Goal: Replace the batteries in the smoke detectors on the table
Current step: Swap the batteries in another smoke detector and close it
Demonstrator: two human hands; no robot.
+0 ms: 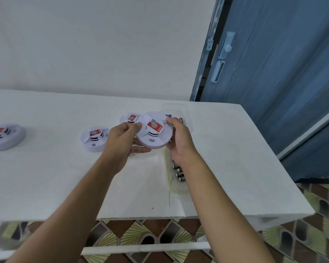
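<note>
The held smoke detector [154, 130] is up off the worktop [226, 158], and I grip it with both hands. My left hand [120, 141] holds its left edge, thumb on top and fingers under. My right hand [179, 141] holds its right edge with fingers curled round it. The face with the red sticker points up at me. I think I hold it on two sides like this so I can twist it and open the back, where the batteries go. That is my guess for the step I am on.

Three more sit on the worktop. The near detector [95, 138] is just left of the held smoke detector, beside my left hand. The back detector [128, 118] is just behind it and partly hidden. The far detector [5, 136] is well apart, way off to its left. All three lie face up, so none looks opened.

In front of the held smoke detector, toward me, is a pale tray [177, 190] with batteries [179, 172] in it. My right arm covers part of it. It sits close, so a battery is easy to grab. Behind the held smoke detector is a clear tray [179, 110]. It may hold a few more batteries, but they are too hidden to be sure. I can't tell which are new.
</note>
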